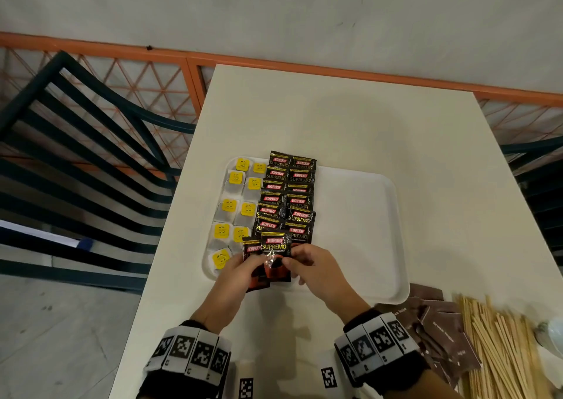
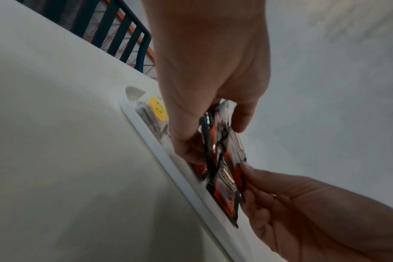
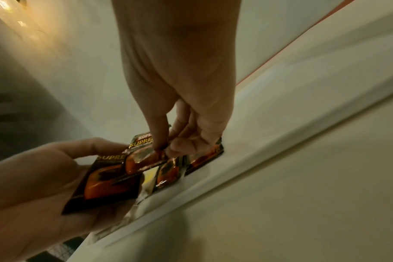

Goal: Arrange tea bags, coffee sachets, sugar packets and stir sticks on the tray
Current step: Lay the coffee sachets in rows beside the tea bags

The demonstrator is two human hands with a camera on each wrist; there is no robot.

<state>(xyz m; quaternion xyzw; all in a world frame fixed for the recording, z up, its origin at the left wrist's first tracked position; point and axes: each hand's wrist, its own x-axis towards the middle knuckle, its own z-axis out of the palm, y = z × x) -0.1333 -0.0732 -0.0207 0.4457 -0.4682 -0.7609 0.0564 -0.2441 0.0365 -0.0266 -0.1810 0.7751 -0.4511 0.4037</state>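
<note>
Near edge of white tray (image 1: 365,203): both hands meeting over black coffee sachets. Left hand (image 1: 234,279) curled round a small stack of sachets (image 1: 253,258), thumb on top, fingers beneath, stack tilted above the tray's near rim. Right hand (image 1: 316,273) pinching the top sachet (image 1: 275,247) between thumb and fingertips, label facing up, its far end overlapping the last laid row. Same pinch seen from the right wrist (image 3: 182,134), with the held sachet (image 3: 144,154) slanting over others lying flat by the rim. Seen from the left wrist, left hand (image 2: 204,74) closed on dark packets (image 2: 224,159), right hand's fingers (image 2: 280,203) gripping the lowest one.

On the tray, two columns of tea bags (image 1: 234,206) with yellow tags along the left side, running far to near. Just beside them, to the right, two columns of coffee sachets (image 1: 286,197), overlapping like shingles. Right half of the tray bare.

On the table (image 1: 335,118), near and right of the tray: brown sugar packets (image 1: 438,328) in a loose heap, touching the tray's near right corner, and just beyond them a pile of wooden stir sticks (image 1: 502,343). Dark slatted chair (image 1: 76,142) left of the table, orange lattice railing (image 1: 137,84) behind.
</note>
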